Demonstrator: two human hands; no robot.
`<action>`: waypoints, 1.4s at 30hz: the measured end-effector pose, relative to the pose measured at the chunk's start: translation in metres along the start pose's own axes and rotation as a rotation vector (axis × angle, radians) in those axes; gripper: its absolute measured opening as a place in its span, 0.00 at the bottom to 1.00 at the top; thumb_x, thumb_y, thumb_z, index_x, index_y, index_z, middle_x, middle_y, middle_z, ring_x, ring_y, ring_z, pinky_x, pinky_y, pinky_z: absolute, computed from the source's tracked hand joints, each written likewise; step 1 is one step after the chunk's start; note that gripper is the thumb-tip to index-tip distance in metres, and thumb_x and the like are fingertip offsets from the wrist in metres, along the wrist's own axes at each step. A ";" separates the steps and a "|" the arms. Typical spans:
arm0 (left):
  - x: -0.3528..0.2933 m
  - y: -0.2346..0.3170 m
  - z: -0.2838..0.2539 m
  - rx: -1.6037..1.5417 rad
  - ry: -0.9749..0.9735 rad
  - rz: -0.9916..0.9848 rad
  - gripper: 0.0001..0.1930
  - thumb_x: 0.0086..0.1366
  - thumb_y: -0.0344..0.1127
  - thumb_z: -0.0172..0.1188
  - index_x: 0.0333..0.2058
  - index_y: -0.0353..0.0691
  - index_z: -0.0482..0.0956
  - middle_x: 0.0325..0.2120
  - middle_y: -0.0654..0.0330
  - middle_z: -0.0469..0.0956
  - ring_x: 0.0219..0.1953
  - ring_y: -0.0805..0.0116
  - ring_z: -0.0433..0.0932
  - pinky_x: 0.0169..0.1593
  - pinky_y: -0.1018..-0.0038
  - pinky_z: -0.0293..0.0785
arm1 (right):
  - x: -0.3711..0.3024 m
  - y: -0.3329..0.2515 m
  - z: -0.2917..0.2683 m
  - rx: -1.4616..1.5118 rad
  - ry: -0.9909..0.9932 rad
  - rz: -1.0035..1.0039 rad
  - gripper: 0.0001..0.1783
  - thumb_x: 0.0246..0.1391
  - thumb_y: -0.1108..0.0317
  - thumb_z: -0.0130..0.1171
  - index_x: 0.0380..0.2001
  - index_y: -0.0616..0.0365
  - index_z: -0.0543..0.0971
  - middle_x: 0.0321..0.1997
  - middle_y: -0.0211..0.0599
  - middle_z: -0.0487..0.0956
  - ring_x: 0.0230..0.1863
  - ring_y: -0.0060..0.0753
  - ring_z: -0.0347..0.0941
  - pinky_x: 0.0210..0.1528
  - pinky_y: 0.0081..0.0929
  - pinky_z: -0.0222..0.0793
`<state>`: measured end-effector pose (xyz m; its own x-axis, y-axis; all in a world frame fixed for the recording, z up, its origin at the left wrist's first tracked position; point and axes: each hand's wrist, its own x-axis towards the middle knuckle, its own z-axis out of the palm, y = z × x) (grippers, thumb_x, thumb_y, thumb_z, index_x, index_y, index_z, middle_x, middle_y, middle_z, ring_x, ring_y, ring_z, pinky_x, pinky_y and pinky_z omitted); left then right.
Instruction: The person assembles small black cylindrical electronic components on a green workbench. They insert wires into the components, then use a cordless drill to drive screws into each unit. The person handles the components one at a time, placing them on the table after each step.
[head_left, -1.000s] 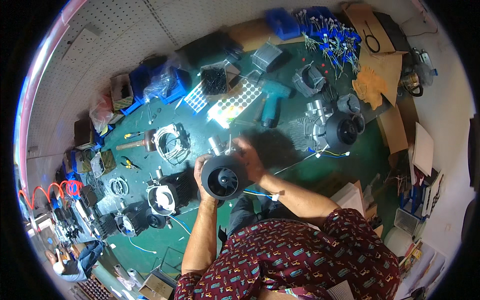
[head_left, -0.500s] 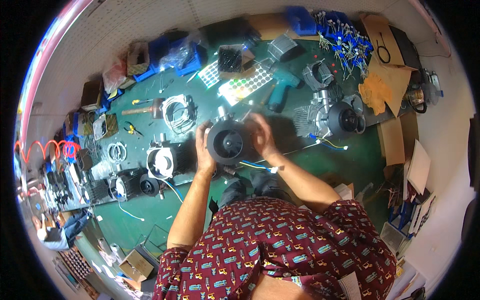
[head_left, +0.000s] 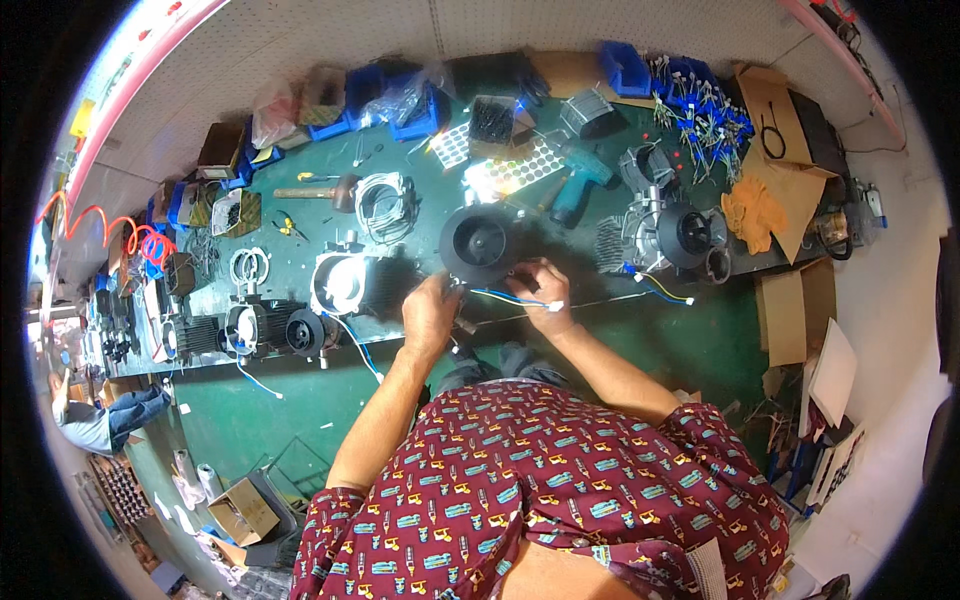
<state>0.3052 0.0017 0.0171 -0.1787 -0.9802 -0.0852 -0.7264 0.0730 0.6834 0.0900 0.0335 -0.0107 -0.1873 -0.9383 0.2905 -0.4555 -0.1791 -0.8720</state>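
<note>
A blower unit with a round black fan housing (head_left: 462,240) stands on the green bench in front of me, its open face toward me. My left hand (head_left: 430,318) is closed at the housing's lower left edge; what its fingers grip is hidden. At the lower right edge is my right hand (head_left: 546,292), with thumb and fingers bent together around something too small to make out. Blue and yellow wires (head_left: 505,297) run from under the housing across to the right hand's fingers and end in a white connector (head_left: 555,306).
Similar motor units stand left (head_left: 338,285) and right (head_left: 690,233). Behind lie a white cable coil (head_left: 385,208), a mallet (head_left: 343,193), pliers (head_left: 288,226), a teal cordless drill (head_left: 580,183), and blue bins (head_left: 625,70). Orange gloves (head_left: 752,212) rest at right. Another person (head_left: 105,420) is at far left.
Both hands have come down from the blower's sides to its lower edge. The housing now sits farther back and tilts more upward. My view has shifted slightly.
</note>
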 end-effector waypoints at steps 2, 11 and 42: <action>0.003 -0.002 0.000 0.061 -0.019 0.029 0.13 0.59 0.34 0.64 0.41 0.36 0.80 0.33 0.45 0.82 0.39 0.43 0.80 0.41 0.56 0.76 | 0.003 0.003 -0.004 -0.024 -0.036 -0.032 0.09 0.47 0.75 0.68 0.33 0.61 0.80 0.34 0.44 0.79 0.36 0.48 0.79 0.38 0.37 0.75; -0.014 -0.014 0.016 -0.025 0.171 0.082 0.20 0.61 0.33 0.63 0.51 0.35 0.75 0.45 0.43 0.78 0.50 0.45 0.77 0.54 0.58 0.72 | 0.001 0.005 0.000 -0.009 -0.011 -0.045 0.09 0.48 0.75 0.66 0.35 0.61 0.80 0.35 0.44 0.80 0.37 0.49 0.79 0.39 0.37 0.75; -0.150 -0.003 -0.059 -1.088 -0.408 -0.812 0.30 0.67 0.35 0.53 0.66 0.54 0.55 0.45 0.56 0.76 0.32 0.62 0.81 0.32 0.68 0.82 | -0.148 -0.015 0.018 1.006 -0.486 1.024 0.19 0.65 0.56 0.56 0.44 0.63 0.80 0.43 0.36 0.83 0.44 0.29 0.79 0.48 0.34 0.76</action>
<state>0.3735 0.1375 0.0706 -0.2777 -0.5453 -0.7909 0.1142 -0.8362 0.5365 0.1399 0.1697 -0.0474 0.3434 -0.7475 -0.5687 0.4932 0.6588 -0.5681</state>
